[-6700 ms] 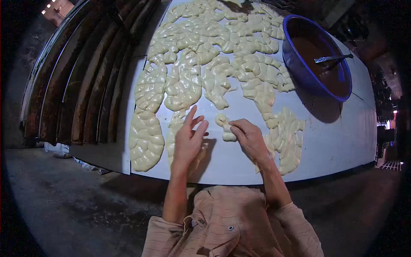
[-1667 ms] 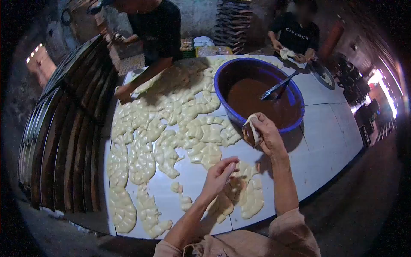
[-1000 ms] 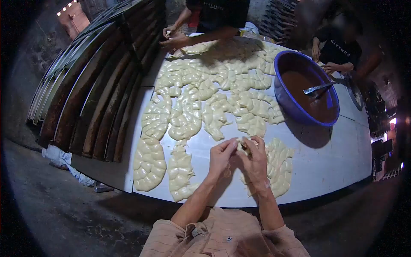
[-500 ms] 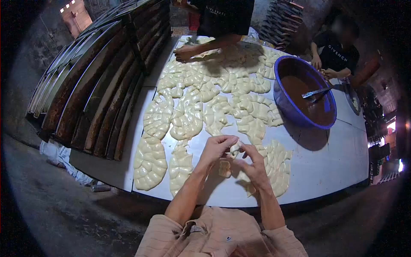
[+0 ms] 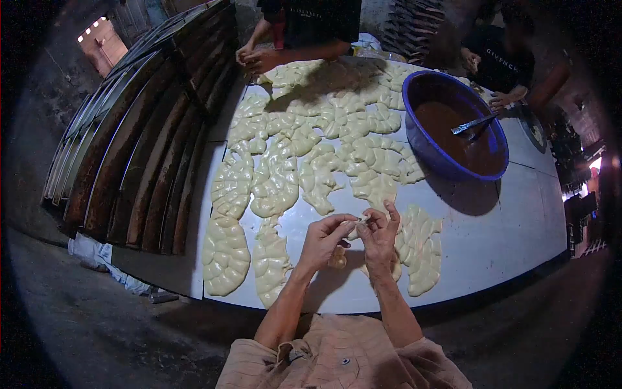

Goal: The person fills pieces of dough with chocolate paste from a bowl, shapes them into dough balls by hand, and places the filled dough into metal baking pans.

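My left hand (image 5: 328, 238) and my right hand (image 5: 380, 237) meet above the near middle of the table. Their thumbs and fingertips pinch a small piece of pale dough (image 5: 361, 220) between them; most of it is covered by the fingers. Below the hands, a small tan lump (image 5: 337, 258) lies on the table, partly hidden. To the right of my right hand is a flat, glossy slab of lumpy dough (image 5: 420, 249). On my left side lie another dough slab (image 5: 271, 260) and a wider one (image 5: 225, 256).
More dough slabs (image 5: 275, 178) cover the middle and far part of the white table (image 5: 479, 259). A blue tub (image 5: 421, 139) of brown filling (image 5: 447, 129) stands at right with a flat metal tool (image 5: 473, 124). Long dark trays (image 5: 146, 155) are stacked at left. Two people work beyond.
My hands have drawn together on the dough piece, and my right fingers point up more. The person opposite has moved their hands left. The view has shifted slightly.
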Demonstrator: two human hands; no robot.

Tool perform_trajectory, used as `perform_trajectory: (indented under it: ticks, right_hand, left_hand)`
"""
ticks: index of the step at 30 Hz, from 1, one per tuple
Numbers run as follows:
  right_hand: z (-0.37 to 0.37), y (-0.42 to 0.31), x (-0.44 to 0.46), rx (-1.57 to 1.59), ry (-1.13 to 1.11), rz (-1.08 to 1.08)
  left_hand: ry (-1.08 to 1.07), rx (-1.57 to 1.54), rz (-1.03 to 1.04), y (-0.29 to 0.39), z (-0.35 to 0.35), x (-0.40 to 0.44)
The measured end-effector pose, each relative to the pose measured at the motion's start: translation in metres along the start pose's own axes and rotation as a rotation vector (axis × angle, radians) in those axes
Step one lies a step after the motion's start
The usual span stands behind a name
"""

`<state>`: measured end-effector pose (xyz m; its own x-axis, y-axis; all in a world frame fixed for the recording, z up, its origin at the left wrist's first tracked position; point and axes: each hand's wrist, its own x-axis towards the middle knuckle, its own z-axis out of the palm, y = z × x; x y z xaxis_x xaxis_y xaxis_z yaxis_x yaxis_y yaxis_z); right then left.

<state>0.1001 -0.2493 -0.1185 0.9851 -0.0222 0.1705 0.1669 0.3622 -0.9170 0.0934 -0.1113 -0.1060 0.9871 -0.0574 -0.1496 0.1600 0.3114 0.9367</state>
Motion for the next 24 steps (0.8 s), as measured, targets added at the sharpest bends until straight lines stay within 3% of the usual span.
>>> perform_trajectory:
  ticks: [3,7,12,13,16,17,20,24]
  right_hand:
    - [-0.009,-0.001,0.004,-0.260,-0.022,0.002]
    - [-0.014,0.003,0.007,-0.413,-0.005,0.046]
    - [-0.008,-0.018,0.005,-0.567,-0.002,0.251]
    - [-0.009,-0.022,0.001,-0.563,-0.016,0.143]
    - [-0.019,-0.035,-0.002,-0.910,-0.405,-0.345]
    - [-0.021,-0.033,-0.005,-0.813,-0.490,-0.189]
    - [-0.034,-0.037,-0.007,-0.736,-0.347,0.118]
    - [-0.055,-0.034,-0.017,-0.248,-0.013,0.520]
  left_hand:
    - [-0.001,-0.069,0.044,-0.005,0.005,-0.004]
    - [0.035,0.196,0.114,-0.006,0.011,-0.007]
    - [0.214,0.013,-0.092,-0.024,-0.004,-0.004]
    - [0.223,-0.010,-0.114,-0.024,-0.005,-0.007]
    - [0.162,-0.025,-0.119,-0.029,-0.009,-0.012]
    - [0.115,-0.021,-0.111,-0.026,-0.008,-0.013]
    - [0.239,0.007,-0.105,-0.013,-0.002,-0.026]
    - [-0.187,1.173,0.120,0.008,-0.030,-0.044]
